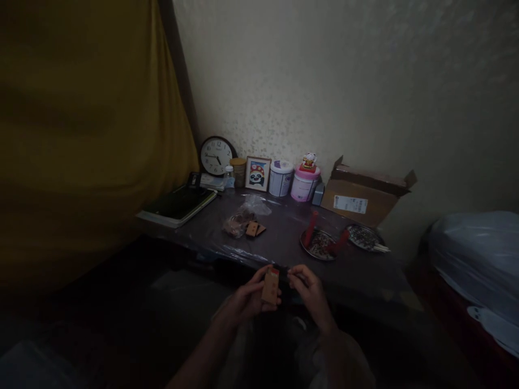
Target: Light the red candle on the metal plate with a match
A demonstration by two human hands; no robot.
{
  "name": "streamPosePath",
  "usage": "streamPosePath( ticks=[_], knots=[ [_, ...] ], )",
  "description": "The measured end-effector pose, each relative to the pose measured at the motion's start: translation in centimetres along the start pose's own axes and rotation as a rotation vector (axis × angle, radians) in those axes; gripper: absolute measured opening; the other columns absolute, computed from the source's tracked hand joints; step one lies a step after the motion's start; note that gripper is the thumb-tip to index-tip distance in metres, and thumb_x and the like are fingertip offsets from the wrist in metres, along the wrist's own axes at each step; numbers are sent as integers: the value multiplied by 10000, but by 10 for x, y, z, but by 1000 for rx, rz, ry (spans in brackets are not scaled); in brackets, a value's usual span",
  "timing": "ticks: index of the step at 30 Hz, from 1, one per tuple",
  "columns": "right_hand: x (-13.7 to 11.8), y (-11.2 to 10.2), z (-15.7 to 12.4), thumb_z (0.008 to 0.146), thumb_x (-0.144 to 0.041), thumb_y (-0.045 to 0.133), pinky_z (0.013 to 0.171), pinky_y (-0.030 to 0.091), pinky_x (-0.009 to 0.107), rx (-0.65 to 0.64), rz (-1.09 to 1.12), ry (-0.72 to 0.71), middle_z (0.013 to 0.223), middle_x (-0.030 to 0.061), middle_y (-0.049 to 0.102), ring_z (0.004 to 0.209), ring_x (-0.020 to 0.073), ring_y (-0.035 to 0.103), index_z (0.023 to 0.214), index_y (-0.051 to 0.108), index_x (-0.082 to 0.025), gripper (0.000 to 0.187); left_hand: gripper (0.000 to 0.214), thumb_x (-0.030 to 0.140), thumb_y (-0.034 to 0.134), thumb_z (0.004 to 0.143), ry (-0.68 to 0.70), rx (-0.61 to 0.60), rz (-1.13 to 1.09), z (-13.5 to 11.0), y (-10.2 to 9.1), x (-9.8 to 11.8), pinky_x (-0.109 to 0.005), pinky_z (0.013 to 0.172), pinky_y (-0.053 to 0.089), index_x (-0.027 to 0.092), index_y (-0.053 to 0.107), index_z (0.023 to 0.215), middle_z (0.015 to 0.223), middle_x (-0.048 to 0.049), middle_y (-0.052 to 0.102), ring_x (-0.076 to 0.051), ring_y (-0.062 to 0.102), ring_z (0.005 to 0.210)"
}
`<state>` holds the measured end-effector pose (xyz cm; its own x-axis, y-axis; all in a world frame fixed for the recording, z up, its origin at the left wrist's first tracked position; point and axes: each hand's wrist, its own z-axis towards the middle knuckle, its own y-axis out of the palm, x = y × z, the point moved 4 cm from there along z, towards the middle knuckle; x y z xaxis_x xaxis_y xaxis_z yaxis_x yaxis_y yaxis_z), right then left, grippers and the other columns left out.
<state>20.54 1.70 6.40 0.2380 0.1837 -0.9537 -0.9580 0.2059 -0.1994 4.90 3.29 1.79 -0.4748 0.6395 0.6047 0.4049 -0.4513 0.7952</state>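
At the near edge of the table (279, 227), the left hand (248, 300) grasps a matchbox (270, 290); red-tipped matches (274, 273) are exposed at its far end. The right hand (310, 290) is positioned just beside that end, thumb and forefinger drawn together; whether they grip anything cannot be determined. Beyond the hands, an upright red candle (311, 229) stands on a plate (319, 256). A plastic bag (235, 223) lies beside loose matchboxes (252, 229).

Behind the matchbox (269, 290), the table (279, 221) bears a bag (254, 205) left and a plate (323, 254) right.
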Motion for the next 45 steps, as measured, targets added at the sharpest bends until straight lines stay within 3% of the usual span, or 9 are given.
streamPosePath(
  ticks=[6,12,20,35,45],
  knots=[
    [-1,10,-5,784,-305,584,650,462,237,-47,-2,-73,732,-4,579,695,141,572,761,545,-201,113,468,255,446,853,47,53,-26,1,-1,3,-326,720,436,276,302,1298,952,-98,667,-206,663,815],
    [-8,22,-11,816,-245,558,670,442,233,-101,-136,-175,753,-7,559,725,138,553,747,532,-207,83,310,233,473,840,136,115,-87,4,-5,4,-306,713,444,276,464,1147,1038,-40,622,-170,643,817],
    [-17,32,-16,793,-136,552,641,422,236,-154,-268,-344,812,13,543,754,146,546,750,510,-208,94,263,232,484,832,201,133,-148,5,-9,4,-354,805,430,245,504,1094,996,-43,631,-198,624,902],
    [-6,35,-15,818,-108,520,728,428,234,-171,-268,-307,839,7,559,813,143,549,787,526,-215,112,231,251,458,852,234,112,-115,9,-11,2,-338,840,415,227,556,1060,1010,-50,632,-182,606,924],
    [-12,36,-17,816,-94,506,711,422,230,-189,-292,-375,832,10,558,801,141,547,796,516,-209,117,220,260,486,841,275,160,-68,8,-13,2,-343,831,425,229,562,1044,1089,-52,597,-195,577,980]
  ],
)
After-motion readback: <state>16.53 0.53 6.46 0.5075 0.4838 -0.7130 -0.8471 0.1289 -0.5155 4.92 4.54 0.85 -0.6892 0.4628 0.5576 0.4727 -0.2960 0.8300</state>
